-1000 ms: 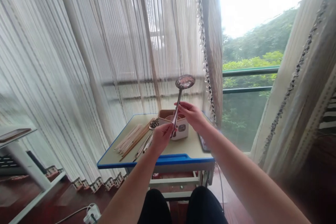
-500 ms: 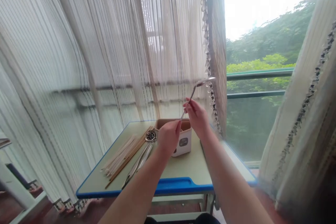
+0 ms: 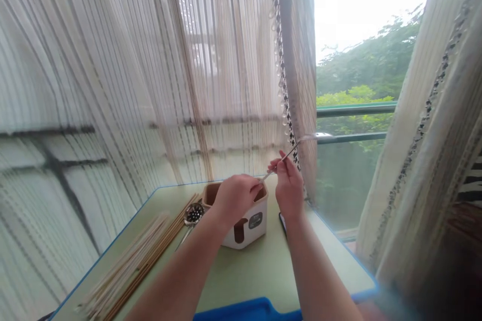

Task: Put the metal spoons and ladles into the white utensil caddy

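Observation:
A long, thin metal spatula is held in the air over the white box. Its shiny flat head points to the right and away from me. My left hand pinches the near end of the handle above the box's brown rim. Farther up the handle is my right hand, closed around it with the thumb towards me. Left of the box lies a metal slotted spoon, its handle partly behind my left forearm. Beside it rest several wooden chopsticks and a bundle of pale thin sticks.
Everything stands on a pale green table with a blue edge. A dark thin object lies partly hidden by my right forearm. Sheer striped curtains hang right behind the table, and a window with railings is at the right.
The spatula has tilted down, its head swinging lower and to the right. Both hands still hold it. The view has shifted closer to the table.

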Available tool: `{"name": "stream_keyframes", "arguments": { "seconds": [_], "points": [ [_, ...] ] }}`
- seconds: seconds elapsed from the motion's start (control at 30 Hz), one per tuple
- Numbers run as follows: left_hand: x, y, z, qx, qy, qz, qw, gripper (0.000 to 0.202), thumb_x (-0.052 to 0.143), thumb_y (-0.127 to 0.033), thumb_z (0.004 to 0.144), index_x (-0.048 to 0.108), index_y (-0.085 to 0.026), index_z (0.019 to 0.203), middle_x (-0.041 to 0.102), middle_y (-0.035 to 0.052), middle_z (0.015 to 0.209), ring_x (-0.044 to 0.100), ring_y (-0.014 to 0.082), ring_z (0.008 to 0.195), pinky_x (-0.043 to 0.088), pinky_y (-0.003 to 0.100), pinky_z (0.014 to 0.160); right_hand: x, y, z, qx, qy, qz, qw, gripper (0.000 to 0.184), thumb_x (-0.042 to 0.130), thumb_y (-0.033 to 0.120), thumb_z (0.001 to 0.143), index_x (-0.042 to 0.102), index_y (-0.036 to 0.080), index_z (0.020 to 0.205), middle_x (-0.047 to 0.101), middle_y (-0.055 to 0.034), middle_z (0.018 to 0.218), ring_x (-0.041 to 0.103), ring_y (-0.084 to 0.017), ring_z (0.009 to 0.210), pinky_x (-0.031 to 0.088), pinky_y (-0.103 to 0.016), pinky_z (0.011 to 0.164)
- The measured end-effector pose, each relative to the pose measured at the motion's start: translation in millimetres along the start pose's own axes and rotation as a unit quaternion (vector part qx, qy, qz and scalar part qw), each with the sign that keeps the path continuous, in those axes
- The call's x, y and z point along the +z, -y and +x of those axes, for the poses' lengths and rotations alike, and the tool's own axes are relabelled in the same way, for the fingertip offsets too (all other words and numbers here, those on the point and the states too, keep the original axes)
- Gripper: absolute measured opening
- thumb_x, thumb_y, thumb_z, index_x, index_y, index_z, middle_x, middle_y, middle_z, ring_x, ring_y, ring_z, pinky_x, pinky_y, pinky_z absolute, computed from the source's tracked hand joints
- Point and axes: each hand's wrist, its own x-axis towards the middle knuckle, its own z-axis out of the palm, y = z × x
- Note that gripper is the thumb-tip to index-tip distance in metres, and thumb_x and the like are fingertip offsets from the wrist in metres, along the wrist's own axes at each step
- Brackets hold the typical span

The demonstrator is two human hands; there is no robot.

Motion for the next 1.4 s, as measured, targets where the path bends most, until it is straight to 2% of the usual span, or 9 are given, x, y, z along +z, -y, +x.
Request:
{"name": "stream_keyframes", "arguments": {
  "seconds": [0.07, 0.17, 0.27, 0.53, 0.67, 0.83, 1.07, 1.27, 1.4],
  "points": [
    [1.6, -3, 3, 0.006, -0.009, 0.001, 1.000, 0.027, 0.047, -0.028, 0.088, 0.068, -0.018, 0.073, 0.065, 0.0059, 0.072, 0.056, 0.0166, 0.068, 0.037, 0.027, 0.062, -1, 2, -1, -0.018, -0.029, 0.011, 0.999, 0.035, 0.042, 0.034, 0.089, 0.053, 0.020, 0.120, 0.061, -0.0023, 0.086, 0.059, -0.013, 0.073, 0.049, -0.030, 0.074],
    [8.4, -8, 8, -0.002, 0.003, 0.021, 1.000, 0.025, 0.048, -0.026, 0.088, 0.068, -0.018, 0.075, 0.067, 0.0056, 0.076, 0.058, 0.0163, 0.071, 0.040, 0.027, 0.066, -1, -2, -2, -0.057, -0.063, -0.031, 0.996, 0.036, 0.040, 0.034, 0.091, 0.052, 0.020, 0.121, 0.061, -0.0028, 0.086, 0.059, -0.013, 0.073, 0.049, -0.031, 0.073],
    [15.4, -7, 9, -0.020, 0.038, 0.064, 0.997, 0.025, 0.048, -0.027, 0.086, 0.068, -0.018, 0.074, 0.068, 0.0052, 0.075, 0.059, 0.0170, 0.071, 0.041, 0.027, 0.066, 1, -14, -4, -0.070, -0.052, -0.073, 0.993, 0.036, 0.038, 0.033, 0.091, 0.052, 0.018, 0.121, 0.063, -0.0037, 0.086, 0.058, -0.013, 0.072, 0.049, -0.031, 0.070],
    [16.8, 7, 0, -0.096, 0.098, 0.097, 0.986, 0.027, 0.047, -0.034, 0.086, 0.072, -0.023, 0.082, 0.071, 0.0045, 0.080, 0.063, 0.0191, 0.076, 0.045, 0.030, 0.071, 6, -45, -9, 0.061, 0.068, -0.065, 0.994, 0.034, 0.039, 0.033, 0.087, 0.056, 0.017, 0.112, 0.068, -0.0058, 0.088, 0.057, -0.014, 0.069, 0.045, -0.028, 0.060],
    [17.9, 6, -5, -0.122, 0.080, 0.094, 0.985, 0.026, 0.048, -0.033, 0.085, 0.072, -0.024, 0.083, 0.072, 0.0049, 0.084, 0.065, 0.0210, 0.081, 0.047, 0.031, 0.074, 7, -48, -12, 0.055, 0.106, -0.085, 0.989, 0.030, 0.041, 0.030, 0.085, 0.062, 0.019, 0.104, 0.069, -0.0048, 0.085, 0.060, -0.016, 0.075, 0.047, -0.031, 0.070],
    [20.8, 7, -10, -0.141, 0.030, 0.049, 0.988, 0.021, 0.053, -0.029, 0.083, 0.072, -0.025, 0.093, 0.072, 0.0041, 0.090, 0.065, 0.0203, 0.088, 0.046, 0.032, 0.083, 4, -46, -13, -0.010, 0.087, -0.147, 0.985, 0.025, 0.045, 0.026, 0.083, 0.069, 0.021, 0.088, 0.070, -0.0054, 0.091, 0.059, -0.020, 0.094, 0.044, -0.035, 0.086],
    [23.3, 10, -11, -0.134, 0.027, 0.039, 0.990, 0.020, 0.054, -0.029, 0.084, 0.073, -0.025, 0.088, 0.072, 0.0039, 0.085, 0.065, 0.0197, 0.083, 0.048, 0.032, 0.081, 1, -50, -13, 0.014, 0.077, -0.153, 0.985, 0.027, 0.047, 0.033, 0.085, 0.070, 0.020, 0.090, 0.071, -0.0061, 0.087, 0.061, -0.021, 0.091, 0.044, -0.035, 0.085],
    [23.3, 11, -14, -0.112, -0.040, 0.050, 0.992, 0.017, 0.057, -0.025, 0.083, 0.072, -0.020, 0.089, 0.071, 0.0049, 0.086, 0.061, 0.0204, 0.087, 0.046, 0.033, 0.083, -1, -46, -10, 0.055, 0.049, -0.106, 0.992, 0.029, 0.051, 0.039, 0.082, 0.072, 0.018, 0.085, 0.072, -0.0073, 0.093, 0.063, -0.022, 0.091, 0.044, -0.034, 0.083],
    [18.3, 16, -14, -0.087, -0.014, 0.084, 0.993, 0.019, 0.053, -0.024, 0.085, 0.072, -0.020, 0.088, 0.071, 0.0051, 0.085, 0.060, 0.0210, 0.088, 0.044, 0.035, 0.084, -1, -42, -10, 0.084, 0.028, -0.039, 0.995, 0.034, 0.051, 0.043, 0.082, 0.072, 0.016, 0.085, 0.073, -0.0083, 0.086, 0.065, -0.022, 0.088, 0.046, -0.035, 0.079]
  ]
}}
